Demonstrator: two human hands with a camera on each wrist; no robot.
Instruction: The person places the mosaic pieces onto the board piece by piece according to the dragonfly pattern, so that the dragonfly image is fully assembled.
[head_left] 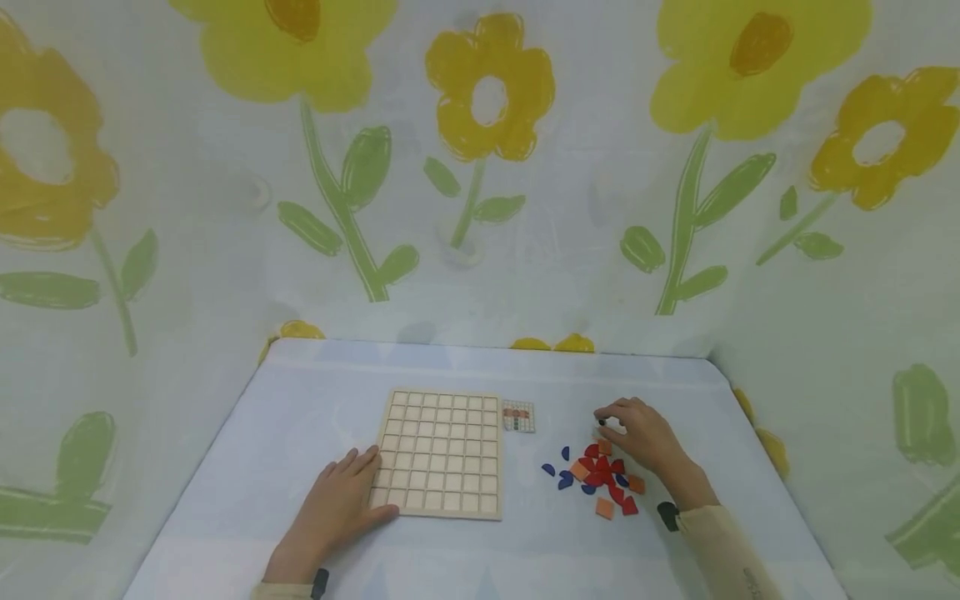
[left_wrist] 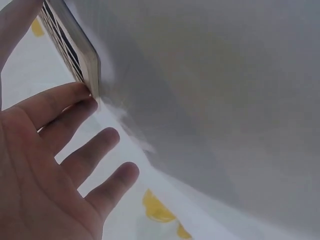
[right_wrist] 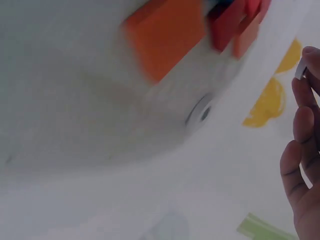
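My left hand (head_left: 339,500) lies at the near left side of a wooden grid board (head_left: 442,453), its fingers extended and touching the board's edge. Bare square cells fill the board. On the right, my right hand (head_left: 649,435) pinches a small white piece (right_wrist: 300,69) between thumb and index finger, just beyond a loose pile of coloured pieces. The pile has red wedges (head_left: 603,464), orange squares (head_left: 604,507) and blue half-rounds (head_left: 548,469). A white disc with a black dot (right_wrist: 199,112) lies on the table near the right hand in the right wrist view.
A small pattern card (head_left: 518,417) lies beside the board's upper right corner. The white table (head_left: 450,567) is bordered by fabric walls (head_left: 555,275) printed with yellow flowers, at the back and both sides.
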